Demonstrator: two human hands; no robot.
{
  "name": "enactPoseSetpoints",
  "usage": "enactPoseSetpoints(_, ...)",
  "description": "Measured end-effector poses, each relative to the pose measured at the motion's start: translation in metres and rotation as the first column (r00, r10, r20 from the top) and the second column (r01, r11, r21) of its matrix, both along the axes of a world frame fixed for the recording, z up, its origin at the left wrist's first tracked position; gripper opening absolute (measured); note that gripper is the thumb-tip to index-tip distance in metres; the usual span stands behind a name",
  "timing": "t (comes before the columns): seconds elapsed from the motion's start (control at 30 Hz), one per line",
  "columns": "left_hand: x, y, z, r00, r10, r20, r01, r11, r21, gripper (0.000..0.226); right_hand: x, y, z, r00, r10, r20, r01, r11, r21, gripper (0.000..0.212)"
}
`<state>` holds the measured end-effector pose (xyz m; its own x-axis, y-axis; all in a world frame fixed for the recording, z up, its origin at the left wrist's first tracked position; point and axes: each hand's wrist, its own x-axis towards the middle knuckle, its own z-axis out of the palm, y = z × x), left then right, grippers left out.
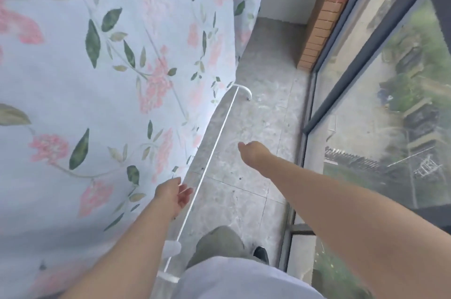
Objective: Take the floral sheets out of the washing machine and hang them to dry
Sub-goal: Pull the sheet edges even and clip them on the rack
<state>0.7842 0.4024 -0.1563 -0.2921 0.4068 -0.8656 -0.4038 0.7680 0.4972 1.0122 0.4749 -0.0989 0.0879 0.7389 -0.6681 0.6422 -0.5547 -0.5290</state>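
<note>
Bare left hand (173, 195) — fingers spread, empty — beside the thin floral sheet (97, 79); right hand (251, 152) loosely curled, empty.

Bright daylight floods in through the dark-framed glass window (380, 93) on my right; soft overall blur, wide-angle bending at edges.

Bare forearms, no sleeves showing. Pale lilac top (244, 279) at bottom edge; above it grey-green trouser leg (219, 242); black shoe (261, 253) just right of that leg.
</note>
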Motion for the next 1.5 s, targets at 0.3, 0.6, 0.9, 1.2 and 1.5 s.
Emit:
enactPoseSetpoints(0.3,-0.021,0.093,-0.029,0.941,0.326,0.091,-0.328,0.945,0.009,0.006,-0.034,0.156,-0.035,0.990,-0.044,-0.135,0.030,0.994,-0.107,0.036)
enactPoseSetpoints(0.6,-0.012,0.190,-0.052,0.868,0.476,0.142,-0.464,0.879,-0.109,0.005,-0.036,0.284,-0.039,0.953,-0.231,-0.197,0.172,0.946,-0.275,0.043)
enactPoseSetpoints(0.9,0.026,0.250,-0.101,0.592,0.798,0.116,-0.784,0.603,-0.149,0.010,-0.029,0.425,-0.108,0.973,-0.125,-0.193,0.044,0.924,-0.379,0.027)
enactPoseSetpoints(1.2,0.089,0.318,-0.237,0.321,0.934,0.157,-0.908,0.351,-0.229,0.023,-0.038,0.468,-0.273,0.932,-0.293,-0.213,0.128,0.816,-0.563,0.047)
enactPoseSetpoints(1.5,0.057,0.361,-0.470,-0.090,0.886,0.455,-0.985,-0.147,0.091,0.091,-0.087,0.498,-0.500,0.535,-0.585,-0.610,0.135,0.772,-0.621,0.063)
